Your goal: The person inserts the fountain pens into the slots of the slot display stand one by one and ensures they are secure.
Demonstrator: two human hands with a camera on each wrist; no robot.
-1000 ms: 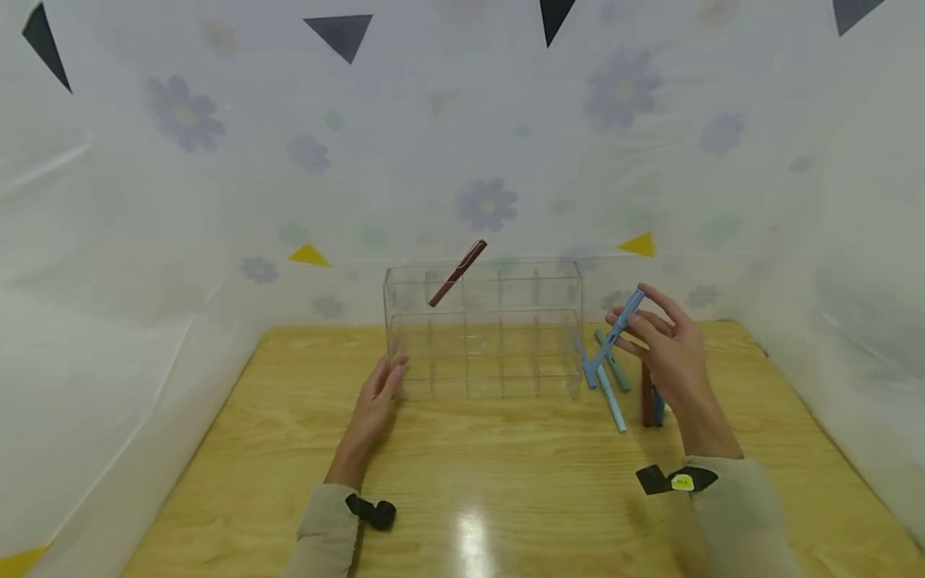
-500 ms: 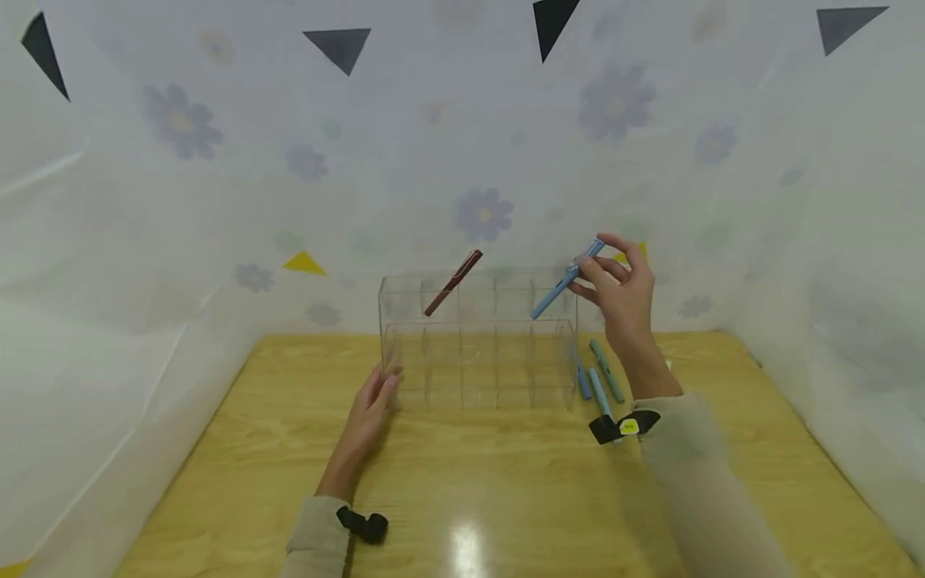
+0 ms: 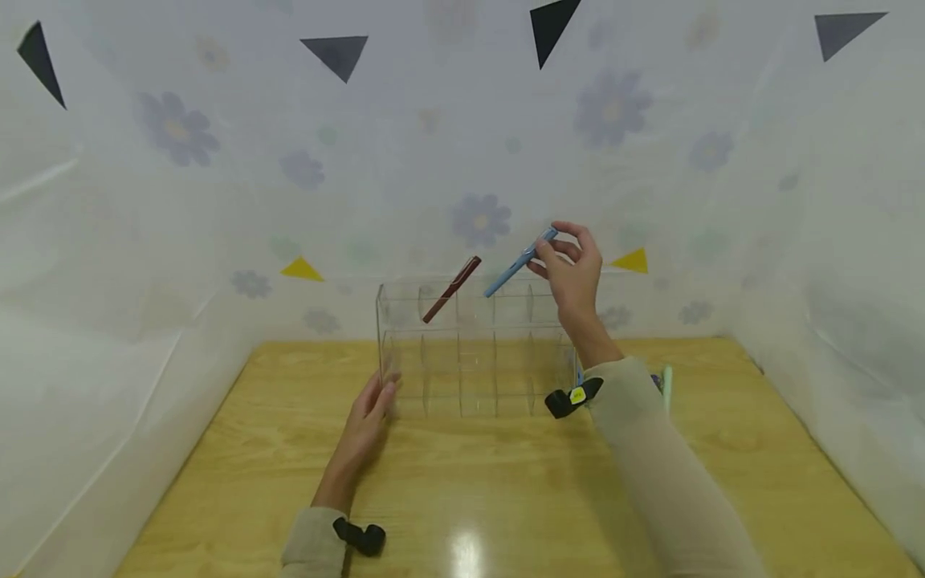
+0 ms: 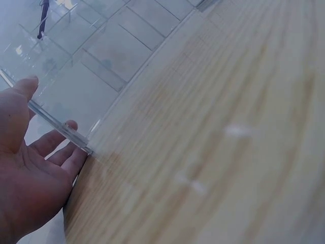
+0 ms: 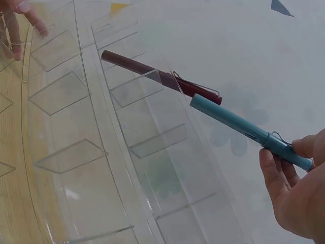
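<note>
A clear plastic divided pen organizer (image 3: 477,353) stands upright on the table, its compartments in rows. My left hand (image 3: 370,411) grips its left side edge low down, with the thumb (image 4: 28,86) on one side of the panel and the fingers (image 4: 76,160) reaching round the other. In my right hand (image 3: 574,273), a light blue pen (image 3: 516,265) is pinched near its clip end. It slants down to the left, its free end just over the organizer's top row. A dark red pen (image 3: 451,291) leans in a top compartment, left of the blue one.
On the wooden table (image 3: 448,482), right of the organizer, a pale green pen (image 3: 667,389) shows beside my right sleeve (image 3: 650,433). The sleeve hides most of the other pens there. A white flowered sheet (image 3: 405,160) hangs behind and at the sides.
My right hand has carried the light blue pen from the right side of the table up and left to above the organizer's top row. The left hand stays on the organizer's edge.
</note>
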